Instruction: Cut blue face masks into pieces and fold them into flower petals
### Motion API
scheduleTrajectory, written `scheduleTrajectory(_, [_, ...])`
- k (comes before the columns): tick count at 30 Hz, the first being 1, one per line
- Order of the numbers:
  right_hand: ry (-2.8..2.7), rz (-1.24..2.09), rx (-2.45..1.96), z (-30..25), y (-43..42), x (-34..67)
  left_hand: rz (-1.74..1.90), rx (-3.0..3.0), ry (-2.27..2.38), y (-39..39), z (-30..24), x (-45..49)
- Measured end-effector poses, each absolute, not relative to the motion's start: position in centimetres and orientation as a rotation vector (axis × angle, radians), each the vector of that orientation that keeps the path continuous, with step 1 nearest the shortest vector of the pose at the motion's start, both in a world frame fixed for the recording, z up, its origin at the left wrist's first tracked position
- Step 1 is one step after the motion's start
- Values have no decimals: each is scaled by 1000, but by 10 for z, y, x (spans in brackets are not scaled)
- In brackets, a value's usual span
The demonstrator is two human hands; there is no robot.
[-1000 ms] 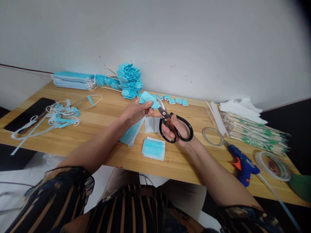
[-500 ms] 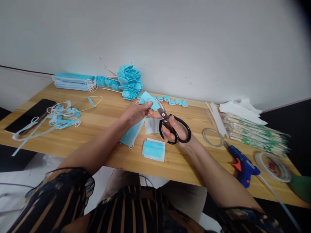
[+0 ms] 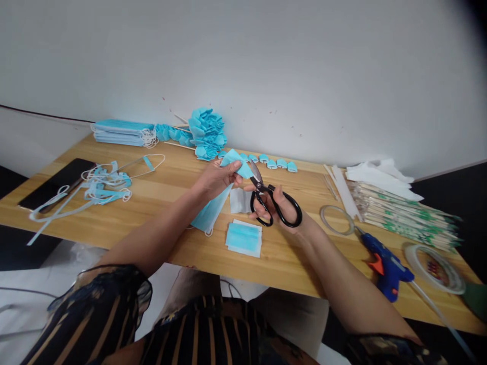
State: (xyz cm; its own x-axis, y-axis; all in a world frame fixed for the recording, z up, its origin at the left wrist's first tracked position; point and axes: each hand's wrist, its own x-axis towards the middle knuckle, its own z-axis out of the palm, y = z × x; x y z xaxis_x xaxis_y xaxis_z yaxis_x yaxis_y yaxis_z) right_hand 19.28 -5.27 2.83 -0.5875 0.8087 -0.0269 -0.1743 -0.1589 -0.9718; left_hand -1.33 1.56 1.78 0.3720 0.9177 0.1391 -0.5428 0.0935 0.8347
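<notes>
My left hand (image 3: 215,180) pinches a blue face mask (image 3: 213,205) above the wooden table (image 3: 160,223). The mask's folded top sticks up past my fingers and the rest hangs down to the table. My right hand (image 3: 279,205) is closed in the loops of black-handled scissors (image 3: 272,203), whose blades meet the mask's folded top. Just below lie a stack of cut blue squares (image 3: 244,238) and a pale cut piece (image 3: 239,200).
Along the wall: a stack of masks (image 3: 120,132), a blue mask flower on sticks (image 3: 207,133), small blue rolled pieces (image 3: 276,163). Left: cut ear loops and strips (image 3: 95,185), a black phone (image 3: 57,182). Right: tape rolls (image 3: 336,220), blue glue gun (image 3: 388,266), wrapped chopsticks (image 3: 403,213), white scraps (image 3: 376,175).
The scissor handles have closed somewhat on the mask's folded top. My head has shifted slightly, so everything sits a little lower and to the right in view.
</notes>
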Motion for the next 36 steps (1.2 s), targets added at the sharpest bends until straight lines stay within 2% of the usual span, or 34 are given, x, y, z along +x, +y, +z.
scheduleTrajectory(13, [-1438, 1833, -699, 26, -53, 197, 1035, 997, 511, 11, 19, -11])
scheduleTrajectory(36, [-1327, 1709, -859, 32, -55, 185, 1076, 1032, 544, 12, 17, -10])
